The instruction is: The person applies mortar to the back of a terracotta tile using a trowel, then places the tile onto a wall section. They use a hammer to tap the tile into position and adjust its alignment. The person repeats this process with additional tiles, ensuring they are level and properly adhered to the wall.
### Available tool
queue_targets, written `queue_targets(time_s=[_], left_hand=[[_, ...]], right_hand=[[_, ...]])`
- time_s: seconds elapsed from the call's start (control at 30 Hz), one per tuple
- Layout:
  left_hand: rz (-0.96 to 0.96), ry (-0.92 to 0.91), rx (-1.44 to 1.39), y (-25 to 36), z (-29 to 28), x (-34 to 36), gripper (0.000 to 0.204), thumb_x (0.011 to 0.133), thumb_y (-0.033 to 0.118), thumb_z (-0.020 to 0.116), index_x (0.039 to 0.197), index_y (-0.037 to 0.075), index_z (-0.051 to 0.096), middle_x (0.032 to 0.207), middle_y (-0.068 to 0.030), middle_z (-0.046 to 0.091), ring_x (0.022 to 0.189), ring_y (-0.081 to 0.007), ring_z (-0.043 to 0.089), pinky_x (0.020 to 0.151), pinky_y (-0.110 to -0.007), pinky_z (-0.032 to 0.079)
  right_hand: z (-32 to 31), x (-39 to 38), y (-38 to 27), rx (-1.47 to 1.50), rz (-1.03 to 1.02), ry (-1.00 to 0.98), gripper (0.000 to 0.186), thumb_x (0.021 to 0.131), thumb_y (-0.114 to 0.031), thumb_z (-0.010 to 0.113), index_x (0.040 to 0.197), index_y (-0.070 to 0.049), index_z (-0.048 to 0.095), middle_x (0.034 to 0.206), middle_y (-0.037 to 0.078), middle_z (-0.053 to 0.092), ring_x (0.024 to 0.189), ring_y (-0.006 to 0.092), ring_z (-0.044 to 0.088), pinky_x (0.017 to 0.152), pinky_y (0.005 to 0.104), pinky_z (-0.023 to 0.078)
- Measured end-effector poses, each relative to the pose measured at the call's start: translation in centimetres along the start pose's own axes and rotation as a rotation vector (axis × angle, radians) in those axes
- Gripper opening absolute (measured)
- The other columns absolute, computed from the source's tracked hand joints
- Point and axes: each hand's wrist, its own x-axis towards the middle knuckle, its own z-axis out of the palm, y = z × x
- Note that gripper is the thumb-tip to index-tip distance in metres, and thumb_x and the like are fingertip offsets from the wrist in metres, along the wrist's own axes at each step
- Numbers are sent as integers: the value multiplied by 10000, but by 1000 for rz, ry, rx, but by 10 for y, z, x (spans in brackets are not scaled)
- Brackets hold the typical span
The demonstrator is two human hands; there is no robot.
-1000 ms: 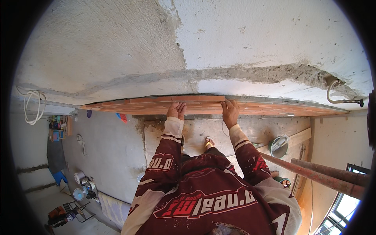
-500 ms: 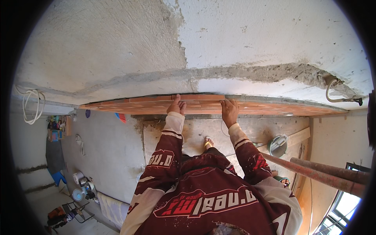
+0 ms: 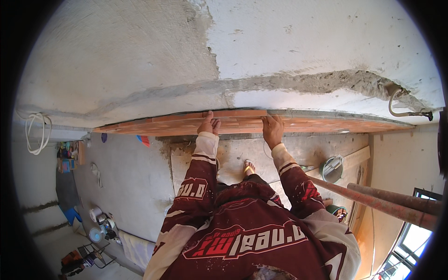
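Note:
An orange-brown brick tile point(image 3: 238, 113) lies along the top edge of a low facing of similar tiles point(image 3: 322, 125) against the wall. My left hand point(image 3: 208, 125) grips it near its left end, one finger up at the top edge and the others curled. At the tile's right end my right hand point(image 3: 272, 129) has its fingers bent and pressed together on the tile. The fingertips of that hand are partly hidden. A thin pale string runs along the facing's top to the right.
A bucket point(image 3: 332, 169) with a tool stands on the floor at right, beside a wooden plank point(image 3: 357, 157). Rusty pipes point(image 3: 387, 203) slant in from the right. A cable point(image 3: 395, 103) sticks out of the chipped wall; another white cable point(image 3: 38, 133) hangs at left.
Both hands stay on the same tile with almost no movement. The view has shifted slightly.

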Motion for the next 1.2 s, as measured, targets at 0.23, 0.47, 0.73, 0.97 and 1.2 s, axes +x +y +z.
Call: queue_targets(time_s=[0.23, 0.47, 0.73, 0.97, 1.2], left_hand=[[-5, -27, 39, 0, 0, 3, 460, 816, 243, 741, 1170, 35, 534, 1051, -89, 524, 870, -204, 566, 877, -354, 514], [13, -25, 66, 0, 1, 2, 479, 819, 250, 737, 1193, 33, 531, 1177, -119, 503, 978, -223, 554, 930, -371, 491], [13, -49, 71, -3, -7, 16, 553, 813, 284, 741, 1237, 32, 492, 1217, -137, 479, 1003, -237, 551, 915, -363, 495], [10, -31, 74, -3, -3, 14, 576, 807, 281, 742, 1267, 60, 476, 1215, -141, 482, 1028, -251, 536, 912, -372, 488], [-3, -42, 53, -3, -5, 15, 498, 805, 265, 739, 1236, 128, 532, 1192, -136, 500, 1027, -243, 526, 937, -383, 464]], right_hand=[[5, -2, 4, 7, 48, -18, 116, 838, -173, 625, 836, -64, 667, 820, 90, 599, 834, 308, 557, 718, 436, 396], [2, 0, -3, -4, 60, -1, 132, 845, -165, 624, 796, -48, 659, 841, 91, 605, 835, 314, 560, 719, 428, 407], [4, -2, 1, -24, 40, 0, 129, 851, -173, 614, 837, -57, 669, 805, 115, 588, 811, 323, 550, 697, 451, 398], [3, -3, 5, 13, 82, -41, 166, 876, -185, 580, 936, -66, 678, 830, 118, 587, 834, 336, 543, 727, 453, 389], [2, -8, 10, 30, 68, -33, 190, 875, -164, 572, 1018, -79, 664, 895, 117, 590, 886, 325, 540, 755, 444, 387]])
